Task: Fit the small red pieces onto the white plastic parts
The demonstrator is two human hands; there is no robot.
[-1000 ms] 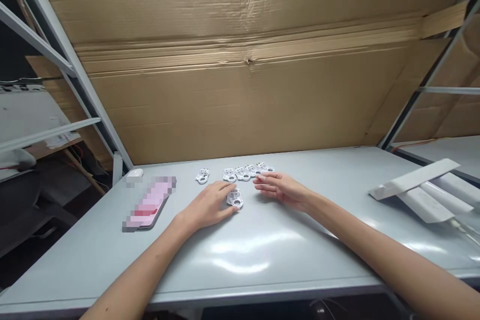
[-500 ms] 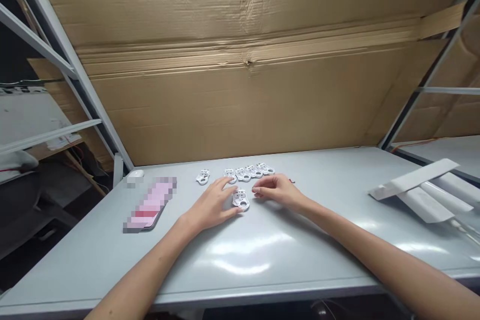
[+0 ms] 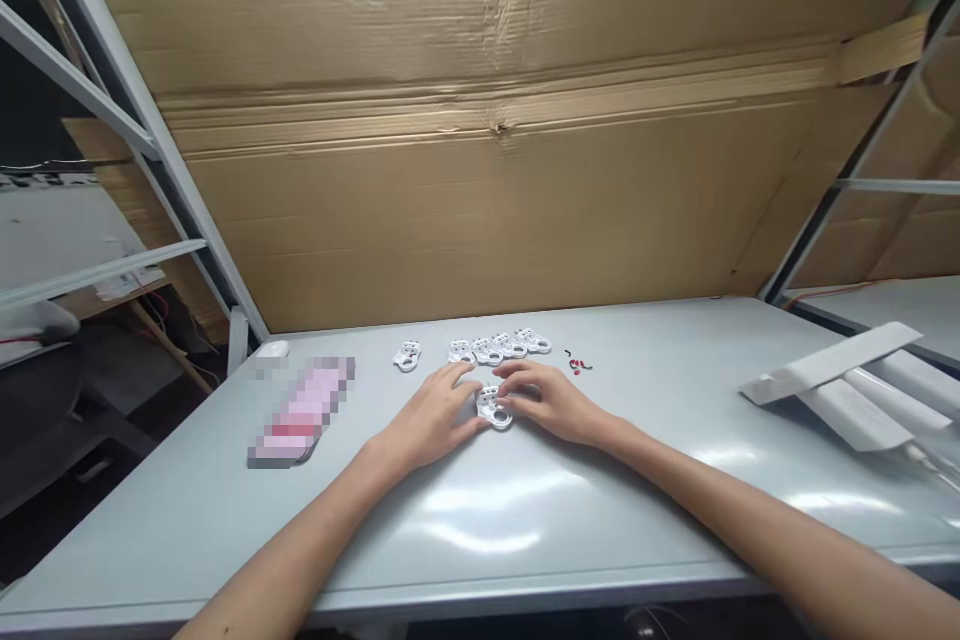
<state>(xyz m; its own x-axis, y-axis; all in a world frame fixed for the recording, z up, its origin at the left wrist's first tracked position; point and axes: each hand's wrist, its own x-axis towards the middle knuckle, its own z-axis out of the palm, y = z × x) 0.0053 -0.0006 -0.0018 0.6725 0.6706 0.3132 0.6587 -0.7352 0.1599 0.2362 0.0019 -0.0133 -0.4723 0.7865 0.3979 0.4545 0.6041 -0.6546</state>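
Head view: the left hand and right hand meet over a small white part. It lies flat on the grey desk, midway between the left and right edges and nearer the far edge. Each grip is pinched on the part, left fingertips at its left side and right fingertips at its right. Just beyond, a row of like parts runs along the far edge. A lone part sits apart to the row's left, and tiny red bits lie to its right.
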